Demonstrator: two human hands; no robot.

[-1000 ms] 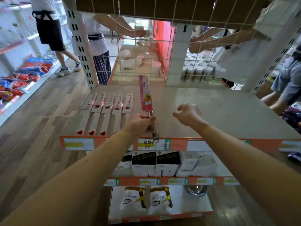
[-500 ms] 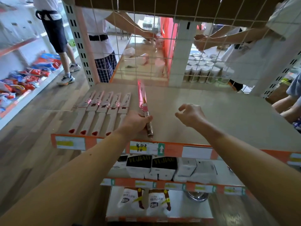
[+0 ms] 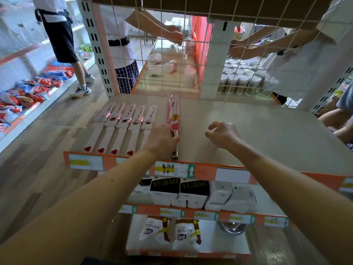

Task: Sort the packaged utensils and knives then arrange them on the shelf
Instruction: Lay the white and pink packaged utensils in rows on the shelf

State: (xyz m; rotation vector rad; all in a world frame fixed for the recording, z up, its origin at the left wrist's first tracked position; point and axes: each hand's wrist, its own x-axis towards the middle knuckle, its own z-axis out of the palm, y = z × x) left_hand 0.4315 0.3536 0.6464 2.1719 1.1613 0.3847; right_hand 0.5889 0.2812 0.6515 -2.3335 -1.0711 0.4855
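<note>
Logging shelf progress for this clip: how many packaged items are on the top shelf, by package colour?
white-packaged knives: 5
pink-packaged utensil: 1, gripped by the left hand
Total: 6

Left hand (image 3: 162, 140) covers mid-handle of pink knife pack (image 3: 172, 109). Wrist hides bottom of 5th white pack (image 3: 150, 116). Price label (image 3: 86, 162) print too blurry to read. Bowl (image 3: 232, 227) half behind shelf lip (image 3: 238, 219). Bystanders (image 3: 120, 50) cut off at top.
</note>
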